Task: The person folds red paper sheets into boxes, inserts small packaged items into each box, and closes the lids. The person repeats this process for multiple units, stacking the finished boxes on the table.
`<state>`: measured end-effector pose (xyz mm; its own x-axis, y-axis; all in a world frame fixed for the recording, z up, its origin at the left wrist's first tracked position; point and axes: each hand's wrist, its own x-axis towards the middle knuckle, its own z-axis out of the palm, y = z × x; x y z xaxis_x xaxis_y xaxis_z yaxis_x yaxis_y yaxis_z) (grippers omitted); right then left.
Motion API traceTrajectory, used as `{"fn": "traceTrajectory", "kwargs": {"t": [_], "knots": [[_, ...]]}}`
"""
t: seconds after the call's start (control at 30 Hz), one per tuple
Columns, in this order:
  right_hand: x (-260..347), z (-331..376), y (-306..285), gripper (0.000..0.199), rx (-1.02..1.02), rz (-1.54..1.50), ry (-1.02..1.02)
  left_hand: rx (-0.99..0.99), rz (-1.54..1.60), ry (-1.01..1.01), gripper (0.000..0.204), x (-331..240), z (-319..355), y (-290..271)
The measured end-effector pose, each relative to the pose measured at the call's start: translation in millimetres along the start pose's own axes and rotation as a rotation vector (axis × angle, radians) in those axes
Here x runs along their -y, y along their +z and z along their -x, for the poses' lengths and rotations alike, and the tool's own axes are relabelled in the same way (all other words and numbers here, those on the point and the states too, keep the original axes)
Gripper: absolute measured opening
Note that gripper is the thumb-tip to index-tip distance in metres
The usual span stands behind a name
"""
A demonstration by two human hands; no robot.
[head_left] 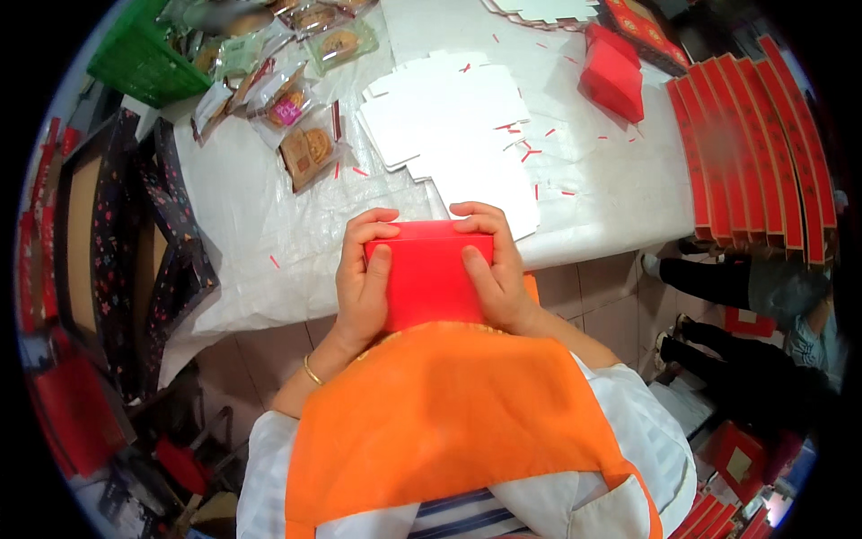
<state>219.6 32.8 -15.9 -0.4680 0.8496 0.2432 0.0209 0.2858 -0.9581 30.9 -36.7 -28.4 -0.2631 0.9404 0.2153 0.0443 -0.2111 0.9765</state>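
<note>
A red box [431,278] is held between my two hands, close to my orange apron and at the near edge of the table. My left hand [361,274] grips its left side, thumb on the near face and fingers curled over the top edge. On the opposite side my right hand [499,269] holds it the same way. Just beyond the box lies a stack of flat white card blanks [449,121]. The underside of the box is hidden.
Wrapped cookies [308,154] lie at the table's left, beside a green basket [148,54]. Red paper scraps [530,153] dot the white sheet [611,193]. A folded red box [612,76] and stacked red trays [754,153] stand right. Dark floral boxes [135,251] stand left; people [763,332] are at right.
</note>
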Motion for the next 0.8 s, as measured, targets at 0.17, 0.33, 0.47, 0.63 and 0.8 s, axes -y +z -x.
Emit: {"fn": "traceTrajectory", "kwargs": {"t": [0.17, 0.33, 0.47, 0.63, 0.8], "knots": [[-13, -18, -4, 0.024, -0.018, -0.001, -0.030, -0.065, -0.022, -0.009, 0.019, 4, -13, 14], [-9, -33, -22, 0.043, -0.088, -0.002, 0.032, 0.027, 0.045, -0.069, 0.023, 4, -53, 24], [-17, -25, -47, 0.066, -0.151, -0.139, 0.243, 0.045, 0.060, -0.122, 0.028, 22, -84, 52], [-79, -24, -121, 0.067, -0.431, -0.409, 0.351, 0.131, 0.099, -0.182, 0.055, 27, -103, 103], [-154, -21, -260, 0.064, -0.791, -0.104, 0.325, 0.092, -0.063, -0.147, 0.048, 35, -98, 90]]}}
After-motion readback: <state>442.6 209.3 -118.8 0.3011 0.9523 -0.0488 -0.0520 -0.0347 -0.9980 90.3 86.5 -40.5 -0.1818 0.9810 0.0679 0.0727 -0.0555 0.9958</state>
